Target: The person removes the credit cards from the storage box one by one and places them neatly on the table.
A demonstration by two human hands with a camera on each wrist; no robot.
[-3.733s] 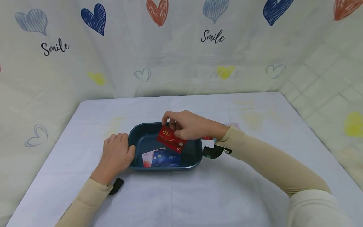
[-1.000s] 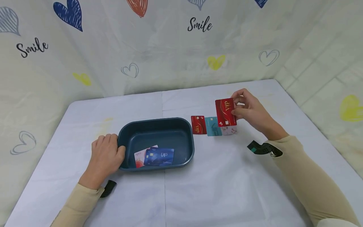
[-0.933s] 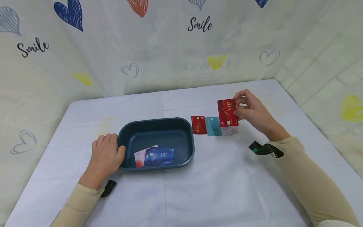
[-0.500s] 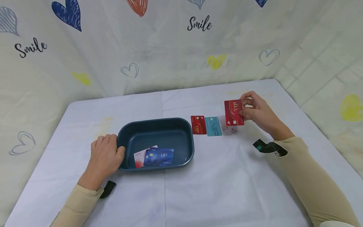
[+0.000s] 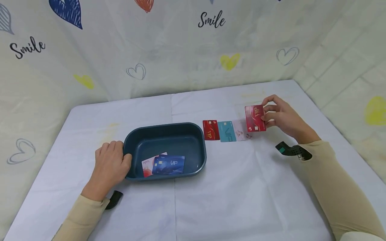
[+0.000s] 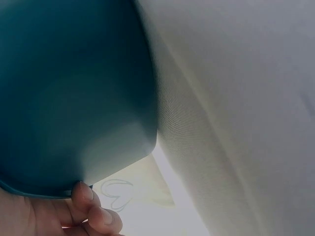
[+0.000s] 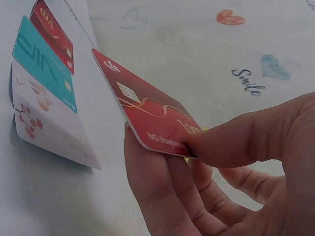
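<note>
A red VIP card (image 5: pixel 254 118) is pinched between the thumb and fingers of my right hand (image 5: pixel 281 117), upright just above the table. In the right wrist view the thumb presses on the printed face of this red card (image 7: pixel 147 110). My left hand (image 5: pixel 110 164) grips the left rim of a dark blue-green tray (image 5: pixel 164 126); the left wrist view shows its fingertips (image 6: pixel 83 192) curled at the tray's edge. Inside the tray lie a blue VIP card (image 5: pixel 169 165) and a pinkish-white card (image 5: pixel 147 165), which the blue one partly covers.
In a row right of the tray lie another red VIP card (image 5: pixel 211 130), a teal VIP card (image 5: pixel 227 131) and a white card with a floral print (image 5: pixel 240 130). The held card overlaps the white one in the head view. A white cloth (image 5: pixel 229 201) covers the table.
The right hand has lifted the red card out of the tray and carried it right, past the row of cards. Over the last second it drifts further right. The left hand keeps its grip.
</note>
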